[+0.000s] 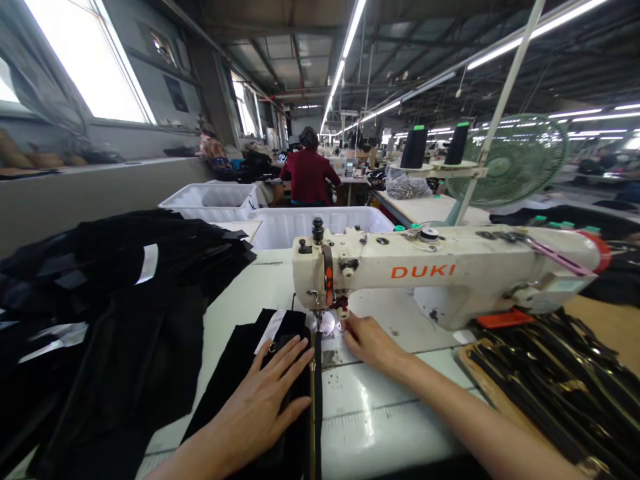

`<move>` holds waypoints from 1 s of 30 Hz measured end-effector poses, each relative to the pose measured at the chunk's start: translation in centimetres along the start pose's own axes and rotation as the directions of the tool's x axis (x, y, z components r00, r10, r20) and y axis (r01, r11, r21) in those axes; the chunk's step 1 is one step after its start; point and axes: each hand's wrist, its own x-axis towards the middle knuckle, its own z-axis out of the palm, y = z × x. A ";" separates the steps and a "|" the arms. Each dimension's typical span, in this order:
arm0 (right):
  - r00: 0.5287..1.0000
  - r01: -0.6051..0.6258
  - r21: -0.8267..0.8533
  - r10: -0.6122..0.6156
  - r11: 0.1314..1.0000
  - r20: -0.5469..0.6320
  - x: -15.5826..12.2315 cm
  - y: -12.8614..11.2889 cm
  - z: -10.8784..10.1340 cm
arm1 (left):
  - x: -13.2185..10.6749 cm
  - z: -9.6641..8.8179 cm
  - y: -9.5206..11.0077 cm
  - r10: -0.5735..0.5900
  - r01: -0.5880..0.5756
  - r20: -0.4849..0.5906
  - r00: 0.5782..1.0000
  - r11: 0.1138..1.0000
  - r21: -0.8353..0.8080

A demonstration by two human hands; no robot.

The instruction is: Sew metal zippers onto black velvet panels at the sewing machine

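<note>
My left hand (265, 383) lies flat on a black fabric piece (227, 380), its fingers stretched toward the needle. A zipper (313, 427) with gold-coloured teeth runs along the right edge of that fabric, up to the presser foot of the sewing machine (380, 263). A white label strip (271, 331) shows on the cloth just beyond my left fingers. My right hand (370, 343) is to the right of the needle, fingers curled and close together by the machine's head. What its fingertips hold, if anything, is hidden.
A pile of black cut pieces (110, 287) stands at the left. More gold-toothed zippers (545, 387) lie on a board at the right. White plastic bins (320, 217) are behind the machine; thread cones (414, 147) and a fan (505, 160) stand beyond it. A person (309, 170) sits farther ahead.
</note>
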 end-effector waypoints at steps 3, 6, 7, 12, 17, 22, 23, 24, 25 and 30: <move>0.998 -0.054 -0.105 0.050 0.993 -0.038 -0.6 1.8 -1.2 | 0.0 0.2 0.5 -0.018 0.019 -0.034 0.999 1.000 0.024; 0.991 -0.115 -0.197 0.100 0.974 -0.085 -1.6 4.7 -3.5 | 0.0 0.1 1.1 -0.045 0.046 -0.075 0.996 0.999 0.016; 0.990 -0.125 -0.220 0.107 0.967 -0.091 -2.0 5.4 -4.1 | 0.0 0.1 1.2 -0.055 0.056 -0.086 0.995 0.998 0.007; 0.996 -0.074 -0.289 0.056 0.954 -0.072 -4.2 4.2 -3.9 | 0.0 0.6 1.6 -0.097 0.089 -0.122 0.988 0.994 -0.064; 0.968 0.225 -0.225 -0.243 0.948 -0.055 -5.0 -1.5 -0.1 | 0.3 0.3 1.9 -0.068 0.061 -0.095 0.993 0.995 -0.076; 0.908 0.394 -0.201 -0.414 0.897 -0.064 -4.8 -2.8 2.3 | 0.8 -0.2 1.7 -0.065 0.057 -0.091 0.994 0.995 -0.084; 0.911 0.387 -0.208 -0.407 0.898 -0.060 -4.7 -2.7 2.4 | 1.0 -0.2 1.6 -0.068 0.060 -0.088 0.994 0.994 -0.091; 0.915 0.380 -0.215 -0.399 0.900 -0.055 -4.6 -2.5 2.4 | 1.2 -0.1 1.5 -0.071 0.063 -0.082 0.994 0.993 -0.098; 0.917 0.374 -0.224 -0.395 0.900 -0.053 -4.5 -2.3 2.3 | 1.4 -0.1 1.4 -0.069 0.061 -0.075 0.995 0.993 -0.105; 0.918 0.363 -0.253 -0.391 0.897 -0.068 -3.6 -1.5 2.5 | 2.8 0.5 1.0 -0.065 0.057 -0.066 0.996 0.991 -0.117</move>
